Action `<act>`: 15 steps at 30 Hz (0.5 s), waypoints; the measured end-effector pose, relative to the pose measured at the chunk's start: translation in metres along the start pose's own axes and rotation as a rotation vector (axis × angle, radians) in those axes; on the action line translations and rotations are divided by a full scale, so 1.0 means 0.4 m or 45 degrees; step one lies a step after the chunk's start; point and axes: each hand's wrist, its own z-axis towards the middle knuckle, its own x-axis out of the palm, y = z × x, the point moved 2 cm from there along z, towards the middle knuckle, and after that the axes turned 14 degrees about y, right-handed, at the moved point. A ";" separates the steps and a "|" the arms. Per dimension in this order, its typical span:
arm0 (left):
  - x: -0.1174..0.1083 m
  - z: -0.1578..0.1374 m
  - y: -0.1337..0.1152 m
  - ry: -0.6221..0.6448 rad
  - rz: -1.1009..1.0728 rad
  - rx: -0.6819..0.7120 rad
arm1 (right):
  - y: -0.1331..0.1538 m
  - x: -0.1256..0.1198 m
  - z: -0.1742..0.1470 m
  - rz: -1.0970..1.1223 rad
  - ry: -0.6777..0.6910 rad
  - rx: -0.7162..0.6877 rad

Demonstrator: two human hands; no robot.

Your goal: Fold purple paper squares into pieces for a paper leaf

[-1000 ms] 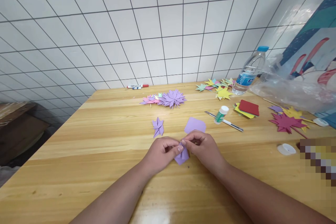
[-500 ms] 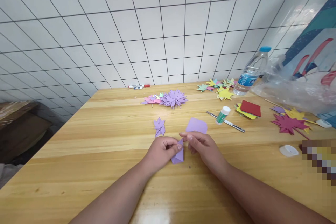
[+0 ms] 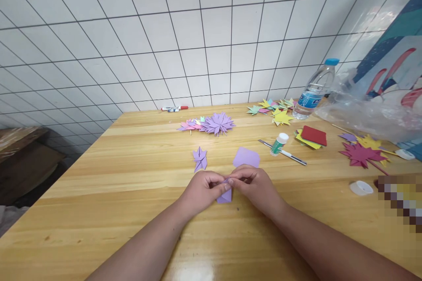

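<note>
Between my hands is a small folded piece of purple paper (image 3: 224, 196), its upper part covered by my fingers. My left hand (image 3: 205, 189) pinches it from the left with thumb and fingers. My right hand (image 3: 259, 186) is closed on its upper right corner, thumb tip against the paper. Just beyond my right hand lies a flat purple paper sheet (image 3: 246, 157) with rounded corners. A folded purple paper leaf piece (image 3: 199, 159) rests beyond my left hand.
Behind sit purple folded paper leaves (image 3: 218, 124) and markers (image 3: 174, 108). To the right are a glue stick (image 3: 279, 144), a utility knife (image 3: 293, 158), stacked coloured paper (image 3: 314, 136), a water bottle (image 3: 313, 92), a crimson paper leaf (image 3: 361, 154) and a white cap (image 3: 361, 188).
My right hand has moved left and down onto the folded paper's top corner, and its fingers have closed there. My left hand keeps its hold.
</note>
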 end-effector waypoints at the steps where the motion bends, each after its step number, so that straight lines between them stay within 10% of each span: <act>1: -0.001 0.000 -0.003 0.021 -0.005 0.010 | 0.001 -0.001 0.000 0.014 0.006 0.005; 15: -0.003 -0.004 -0.008 0.091 -0.114 0.031 | 0.010 -0.004 -0.004 0.176 0.058 0.038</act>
